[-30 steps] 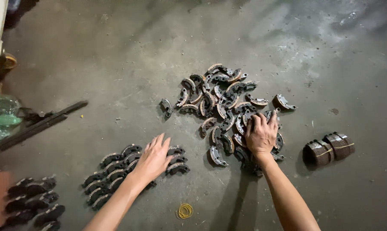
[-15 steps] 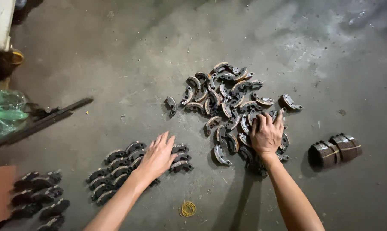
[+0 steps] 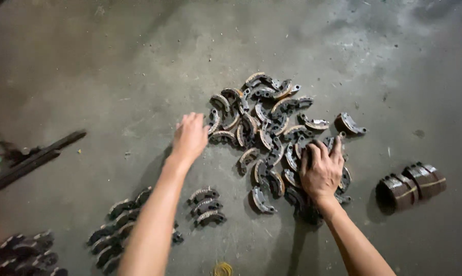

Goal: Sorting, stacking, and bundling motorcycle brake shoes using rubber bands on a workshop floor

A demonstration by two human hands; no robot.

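A loose pile of brake shoes point(image 3: 272, 128) lies on the grey concrete floor point(image 3: 113, 76), curved metal pieces with tan friction lining, heaped every which way.

The right hand point(image 3: 323, 171) rests palm down on the near right part of the pile, fingers point(image 3: 313, 153) bent over the shoes beneath them; whether it actually grips one I cannot tell, since the hand hides what lies under it.

The left hand point(image 3: 190, 137) is stretched out over the floor, open and flat with the fingers together, its tips just beside the shoes at the pile's left edge (it holds nothing).

Nearer the person, to the left, sorted brake shoes point(image 3: 116, 230) lie in a tidy row, partly hidden by the left forearm, with a short row of three more point(image 3: 205, 204) just beside them. Another group point(image 3: 26, 253) sits at the bottom left corner.

Well to the right of the pile stand two bundled stacks of shoes point(image 3: 412, 185), side by side. A dark metal bar point(image 3: 31, 161) lies at the left edge, and a small yellow ring point(image 3: 222, 268) lies at the bottom.
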